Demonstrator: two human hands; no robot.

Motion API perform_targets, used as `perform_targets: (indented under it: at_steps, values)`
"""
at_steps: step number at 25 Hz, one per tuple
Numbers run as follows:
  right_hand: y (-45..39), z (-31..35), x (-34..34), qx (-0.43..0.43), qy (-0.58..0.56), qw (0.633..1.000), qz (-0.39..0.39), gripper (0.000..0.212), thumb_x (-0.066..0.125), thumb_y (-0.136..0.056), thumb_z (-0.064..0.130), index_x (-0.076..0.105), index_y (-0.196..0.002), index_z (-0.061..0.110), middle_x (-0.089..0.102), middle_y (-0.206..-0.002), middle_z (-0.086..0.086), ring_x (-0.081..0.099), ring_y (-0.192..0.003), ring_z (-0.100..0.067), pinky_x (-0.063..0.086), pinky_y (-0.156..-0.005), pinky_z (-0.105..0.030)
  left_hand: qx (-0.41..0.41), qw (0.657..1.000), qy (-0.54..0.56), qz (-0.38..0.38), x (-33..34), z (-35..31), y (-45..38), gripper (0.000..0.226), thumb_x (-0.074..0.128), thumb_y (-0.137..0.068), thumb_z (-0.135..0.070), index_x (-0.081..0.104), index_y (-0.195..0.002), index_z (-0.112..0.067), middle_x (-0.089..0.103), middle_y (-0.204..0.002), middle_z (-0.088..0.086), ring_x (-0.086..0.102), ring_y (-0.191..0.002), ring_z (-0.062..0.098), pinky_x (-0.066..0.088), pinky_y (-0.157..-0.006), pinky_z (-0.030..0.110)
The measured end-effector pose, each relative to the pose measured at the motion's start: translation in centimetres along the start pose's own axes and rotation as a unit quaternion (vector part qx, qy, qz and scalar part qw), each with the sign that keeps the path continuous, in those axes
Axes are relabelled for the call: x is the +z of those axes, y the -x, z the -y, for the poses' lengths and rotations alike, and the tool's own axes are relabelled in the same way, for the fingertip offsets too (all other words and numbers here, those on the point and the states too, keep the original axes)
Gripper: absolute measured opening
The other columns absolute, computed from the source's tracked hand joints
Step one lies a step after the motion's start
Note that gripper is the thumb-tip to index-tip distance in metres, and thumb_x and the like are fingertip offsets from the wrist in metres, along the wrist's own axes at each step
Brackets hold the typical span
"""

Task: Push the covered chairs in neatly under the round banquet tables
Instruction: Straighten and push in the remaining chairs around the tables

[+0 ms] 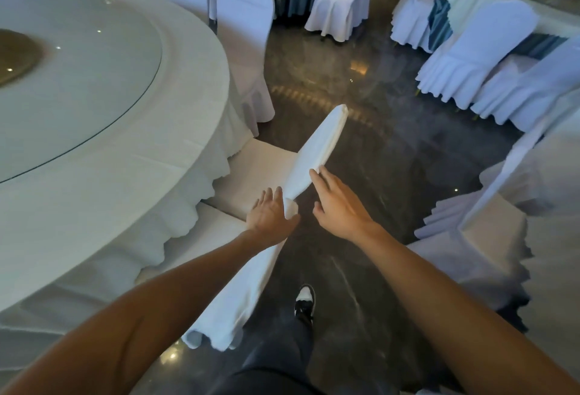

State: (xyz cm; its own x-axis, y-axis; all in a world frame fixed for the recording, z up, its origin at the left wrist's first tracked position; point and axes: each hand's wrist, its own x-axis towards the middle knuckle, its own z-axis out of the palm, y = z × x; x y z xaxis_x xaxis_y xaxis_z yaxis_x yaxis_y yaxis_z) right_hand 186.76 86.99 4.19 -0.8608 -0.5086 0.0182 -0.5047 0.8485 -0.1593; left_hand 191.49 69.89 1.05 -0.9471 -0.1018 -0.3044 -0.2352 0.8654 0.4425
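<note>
Bare forearms, dark trousers (276,360), black-and-white shoe (305,302), possibly a sneaker

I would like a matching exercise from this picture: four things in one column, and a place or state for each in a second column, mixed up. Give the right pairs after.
Things
1. left hand
2. right hand
3. glass turntable
4. shoe

Places or states
A. on the dark floor, below the hands
B. on top of the big round table
C. open, on the near end of the chair back
D. open, fingers on the outer side of the chair back

Pairs: 1-C, 2-D, 3-B, 4-A
</note>
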Motion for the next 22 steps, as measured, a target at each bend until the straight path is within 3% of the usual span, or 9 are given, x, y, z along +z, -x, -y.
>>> perform_targets:
  at_steps: [6,8,12,16,19,22]
  values:
    - [-7.4,-8.7,1.1,-0.042,0.018,0.998,0.036,0.086,0.066,-0.088,0.028,0.009,-0.152,0.019,0.019,-0.159,-0.013,0.044,-0.134,-0.029,0.044,-0.102,-0.036,-0.082,0.997,0.007,0.000,2.8,-3.9,-9.1,0.082,0.045,-0.097,-0.055,0.001,-0.156,-0.020,-0.005,-0.164,0.010,-0.007,-0.149,0.035,0.000,-0.120,0.052]
    - [-10.4,-11.4,1.1,-0.097,0.057,0.992,0.049,0.081,0.066,-0.088,0.028,0.016,-0.150,0.018,0.020,-0.158,-0.012,0.043,-0.132,-0.030,0.042,-0.104,-0.039,-0.117,0.993,0.010,0.007,3.1,-4.8,-11.4,0.083,0.047,-0.096,-0.055,0.003,-0.156,-0.019,0.000,-0.164,0.011,-0.002,-0.149,0.036,0.005,-0.120,0.054]
    - [-16.2,-14.1,1.0,-0.195,0.084,0.973,0.089,0.069,0.061,-0.087,0.028,0.029,-0.147,0.015,0.022,-0.155,-0.014,0.027,-0.140,-0.033,0.025,-0.115,-0.045,-0.169,0.985,0.019,0.003,1.8,-4.7,-13.7,0.085,0.059,-0.089,-0.056,0.017,-0.152,-0.019,0.023,-0.158,0.011,0.027,-0.142,0.034,0.027,-0.116,0.052]
    - [-20.8,-14.4,3.0,-0.263,0.120,0.942,0.167,0.074,0.057,-0.085,0.035,0.025,-0.150,0.017,0.016,-0.158,-0.016,0.010,-0.146,-0.032,0.007,-0.118,-0.055,-0.239,0.970,0.032,-0.019,1.6,-3.3,-14.3,0.087,0.062,-0.082,-0.062,0.025,-0.149,-0.018,0.036,-0.148,0.011,0.037,-0.132,0.032,0.038,-0.107,0.050]
    - [-23.4,-14.5,4.7,-0.326,0.194,0.893,0.241,0.070,0.058,-0.081,0.037,0.034,-0.143,0.018,0.035,-0.150,-0.013,0.032,-0.137,-0.031,0.021,-0.112,-0.054,-0.294,0.955,0.045,-0.021,2.2,-2.8,-14.0,0.089,0.062,-0.074,-0.073,0.036,-0.142,-0.022,0.046,-0.139,0.006,0.048,-0.122,0.028,0.046,-0.096,0.047]
    - [-25.2,-14.9,5.9,-0.387,0.259,0.841,0.274,0.047,0.058,-0.080,0.022,0.048,-0.126,0.020,0.057,-0.124,-0.006,0.051,-0.113,-0.030,0.037,-0.091,-0.044,-0.352,0.930,0.108,-0.012,3.2,-3.3,-12.8,0.069,0.066,-0.060,-0.073,0.053,-0.112,-0.030,0.062,-0.105,-0.007,0.057,-0.084,0.013,0.046,-0.063,0.030]
